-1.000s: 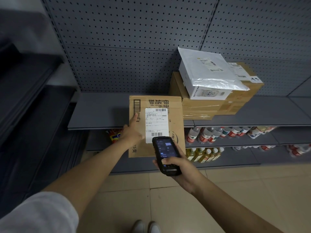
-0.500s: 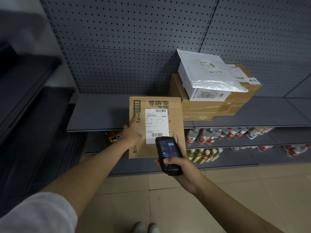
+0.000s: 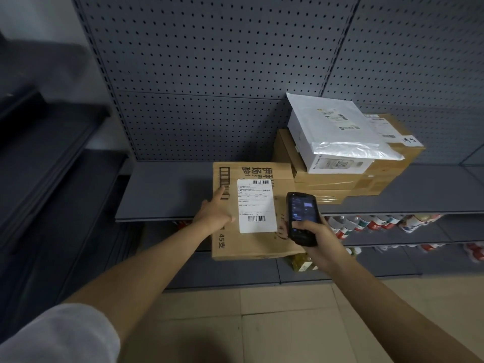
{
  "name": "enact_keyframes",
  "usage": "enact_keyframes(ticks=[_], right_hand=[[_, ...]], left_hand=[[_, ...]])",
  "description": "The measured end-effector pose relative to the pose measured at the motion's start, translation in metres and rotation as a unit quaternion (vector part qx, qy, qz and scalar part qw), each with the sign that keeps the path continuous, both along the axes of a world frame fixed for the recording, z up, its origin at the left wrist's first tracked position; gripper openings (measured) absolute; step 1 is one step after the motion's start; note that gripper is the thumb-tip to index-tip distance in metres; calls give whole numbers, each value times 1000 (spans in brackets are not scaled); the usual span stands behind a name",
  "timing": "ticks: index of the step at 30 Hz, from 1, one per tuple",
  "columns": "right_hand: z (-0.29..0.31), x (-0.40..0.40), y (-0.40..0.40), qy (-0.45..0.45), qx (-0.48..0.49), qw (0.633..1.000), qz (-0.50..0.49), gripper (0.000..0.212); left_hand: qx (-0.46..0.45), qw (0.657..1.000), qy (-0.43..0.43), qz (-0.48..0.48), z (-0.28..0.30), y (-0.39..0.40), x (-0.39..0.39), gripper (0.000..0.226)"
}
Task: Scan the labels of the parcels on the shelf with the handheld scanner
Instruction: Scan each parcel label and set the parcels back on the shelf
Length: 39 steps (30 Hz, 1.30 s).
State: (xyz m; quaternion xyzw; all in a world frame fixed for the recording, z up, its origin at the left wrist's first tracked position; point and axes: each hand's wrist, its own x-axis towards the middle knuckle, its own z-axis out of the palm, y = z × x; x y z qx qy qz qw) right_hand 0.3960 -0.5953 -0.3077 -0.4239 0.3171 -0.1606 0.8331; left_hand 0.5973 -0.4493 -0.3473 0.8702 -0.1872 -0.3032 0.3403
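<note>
the flat brown cardboard parcel (image 3: 251, 213) with a white shipping label (image 3: 256, 205) hangs over the front edge of the grey metal shelf (image 3: 167, 189), its far end on the shelf and its near end out over the lower tiers. the left hand (image 3: 213, 212) lies on the parcel's left side with straight fingers, the forefinger stretched up toward the printed barcode at the box's corner, just as it lay half a second ago. the right hand (image 3: 318, 242) grips the black handheld scanner (image 3: 301, 218), fingers curled round its lower half and the thumb on the keys below the lit screen. compared with the earlier frames the scanner now sits higher and further right, beside the label's right edge instead of below it, so the label's lower barcode shows whole. the parcel and label have not shifted on the shelf. to the right, stacked brown cardboard boxes (image 3: 348, 179) carry a white box in a clear plastic mailer (image 3: 337, 137) (its own label faces up), unchanged. rows of bottled drinks (image 3: 379, 222) fill the tier beneath
</note>
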Motion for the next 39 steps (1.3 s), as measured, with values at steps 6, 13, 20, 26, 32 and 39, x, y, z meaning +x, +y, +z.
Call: enact_keyframes(ticks=[6,13,20,26,32,39], right_hand=[[-9,27,-30,29,-17,999,33,61],[-9,58,-76,34,-52,993,100,59],[-8,98,-113,34,-91,988,121,58],[-15,137,-127,75,-158,976,130,71],[-18,170,-140,140,-208,962,105,89],[-25,201,-154,141,-227,961,66,92]], left_hand=[[-20,1000,11,11,4,-14,22,98],[20,998,-45,41,-1,-32,50,84],[14,997,-9,78,4,-57,78,91],[-6,995,15,96,9,-76,104,91],[-19,996,25,85,18,-101,141,91],[-27,998,15,54,14,-125,169,82]])
